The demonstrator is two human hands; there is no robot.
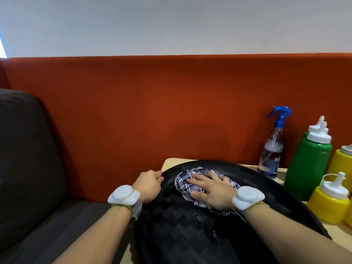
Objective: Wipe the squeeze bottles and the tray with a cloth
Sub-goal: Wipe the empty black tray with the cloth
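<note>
Orange padded panel (pixel 171 101) across the back, dark seat (pixel 28 159) on the left. Black textured tray (pixel 181 235) lies on the bench (pixel 171 161) and covers most of it; wet spots on its surface. Right of the tray, on the bench: green squeeze bottle (pixel 306 168), two yellow squeeze bottles (pixel 327 204) (pixel 341 164), and a clear spray bottle (pixel 272 151) with a blue trigger by the panel. Checked cloth (pixel 182 182) sits at the tray's far end. Right hand (pixel 213 191) lies flat on the cloth, fingers straight, pressing it down. Left hand (pixel 148 185) has its fingers curled over the tray's left rim, gripping it.
</note>
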